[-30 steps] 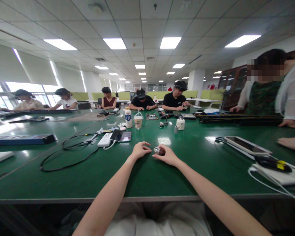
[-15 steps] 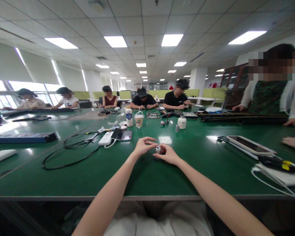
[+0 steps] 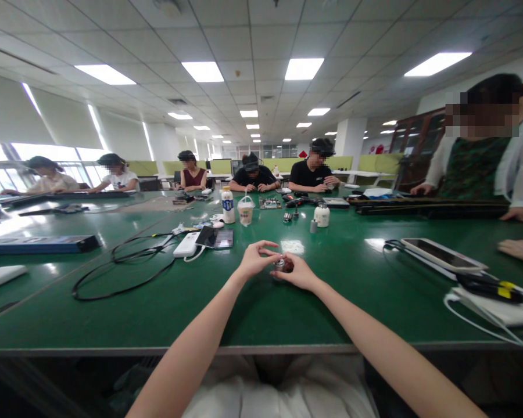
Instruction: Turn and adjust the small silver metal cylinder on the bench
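My right hand (image 3: pixel 302 273) curls its thumb and fingers around a small silver metal cylinder (image 3: pixel 279 265), low over the green table. Dark openings show on the cylinder's top face; its far side is covered by my fingers. From the left, my left hand (image 3: pixel 254 260) reaches to the upper rim with thumb and fingertips drawn together. Whether a tiny piece sits between those fingertips is too small to make out. Farther off stand another grey metal cylinder (image 3: pixel 314 226) beside a white jar (image 3: pixel 321 216), and small dark metal parts (image 3: pixel 287 217).
A bottle (image 3: pixel 228 208) and a lidded cup (image 3: pixel 246 212) stand beyond my hands. A white power bank (image 3: pixel 186 245), a phone (image 3: pixel 222 238) and a looping black cable (image 3: pixel 124 298) lie left. Tablet-like device (image 3: pixel 442 255) and cables lie right. Several people work around the table.
My left hand has moved right and slightly up, from beside the metal cylinder to its top, and its fingertips have come together. My right hand keeps its hold on the cylinder.
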The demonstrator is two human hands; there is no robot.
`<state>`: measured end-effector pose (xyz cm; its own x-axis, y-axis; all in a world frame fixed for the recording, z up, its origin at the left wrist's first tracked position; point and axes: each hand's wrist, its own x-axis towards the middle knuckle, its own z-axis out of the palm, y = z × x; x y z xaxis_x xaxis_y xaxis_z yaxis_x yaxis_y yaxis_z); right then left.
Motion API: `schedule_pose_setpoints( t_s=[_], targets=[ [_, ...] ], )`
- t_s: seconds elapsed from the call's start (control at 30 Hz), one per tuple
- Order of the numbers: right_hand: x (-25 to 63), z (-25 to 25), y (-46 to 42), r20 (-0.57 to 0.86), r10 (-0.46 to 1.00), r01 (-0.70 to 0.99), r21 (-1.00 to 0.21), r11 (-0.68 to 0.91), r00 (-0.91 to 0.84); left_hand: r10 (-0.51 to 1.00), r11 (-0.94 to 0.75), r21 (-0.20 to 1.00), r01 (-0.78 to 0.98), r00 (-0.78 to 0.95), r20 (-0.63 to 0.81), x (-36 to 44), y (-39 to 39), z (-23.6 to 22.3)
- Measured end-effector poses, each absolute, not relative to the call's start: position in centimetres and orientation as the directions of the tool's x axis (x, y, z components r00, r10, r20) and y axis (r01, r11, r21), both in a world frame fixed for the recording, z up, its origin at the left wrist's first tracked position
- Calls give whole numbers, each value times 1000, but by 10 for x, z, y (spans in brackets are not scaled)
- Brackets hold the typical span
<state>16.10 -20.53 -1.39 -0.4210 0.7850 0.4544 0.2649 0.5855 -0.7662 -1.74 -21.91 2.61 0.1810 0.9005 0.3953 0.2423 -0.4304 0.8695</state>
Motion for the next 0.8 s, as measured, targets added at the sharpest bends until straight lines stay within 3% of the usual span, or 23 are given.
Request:
schedule_pose_setpoints(
  t_s=[0.6,0.8],
  targets=[
    [161,-14,-205,455,783,250,-773,584,-424,873,-487,814,316,210,441,-13,-226,30],
    [161,-11,-207,444,792,261,-776,574,-420,866,-489,798,352,86,493,-19,-217,30]
  ],
)
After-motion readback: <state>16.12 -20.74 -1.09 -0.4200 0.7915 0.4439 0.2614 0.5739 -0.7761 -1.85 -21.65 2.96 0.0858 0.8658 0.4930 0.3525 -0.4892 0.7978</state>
